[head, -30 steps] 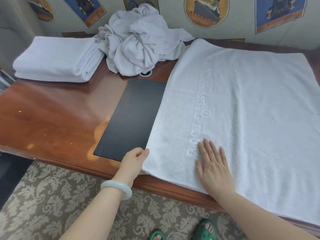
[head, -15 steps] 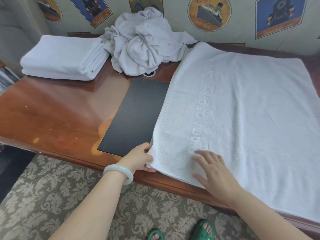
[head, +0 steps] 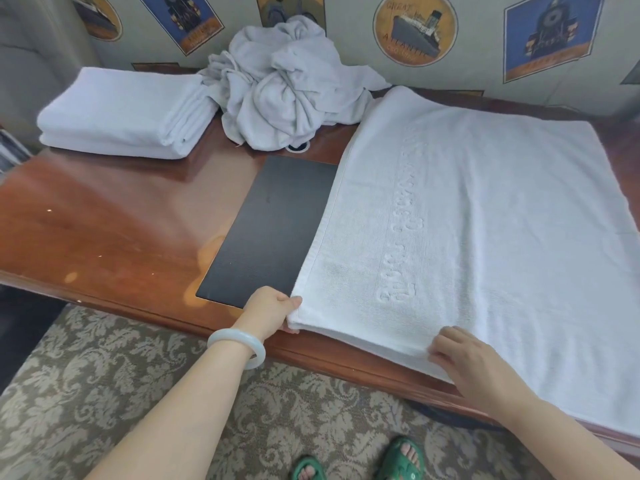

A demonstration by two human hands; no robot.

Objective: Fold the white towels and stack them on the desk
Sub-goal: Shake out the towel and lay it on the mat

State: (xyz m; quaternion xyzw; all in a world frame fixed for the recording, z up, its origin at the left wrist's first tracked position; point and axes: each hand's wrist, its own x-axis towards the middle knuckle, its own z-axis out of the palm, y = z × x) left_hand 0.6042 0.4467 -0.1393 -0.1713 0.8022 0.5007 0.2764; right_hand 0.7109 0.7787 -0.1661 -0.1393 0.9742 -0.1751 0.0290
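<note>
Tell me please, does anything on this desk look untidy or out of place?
Yes: a crumpled heap of white towels lies at the back of the desk, against the wall, unfolded, next to the neat folded stack. The spread towel lies flat. Nothing looks spilled or damaged.

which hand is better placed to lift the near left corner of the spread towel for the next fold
Left. The left hand pinches that corner of the spread towel; the right hand sits farther along its near edge.

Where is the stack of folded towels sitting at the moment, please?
In the head view, the stack of folded towels sits at the far left corner of the desk, directly left of the crumpled towel heap.
</note>
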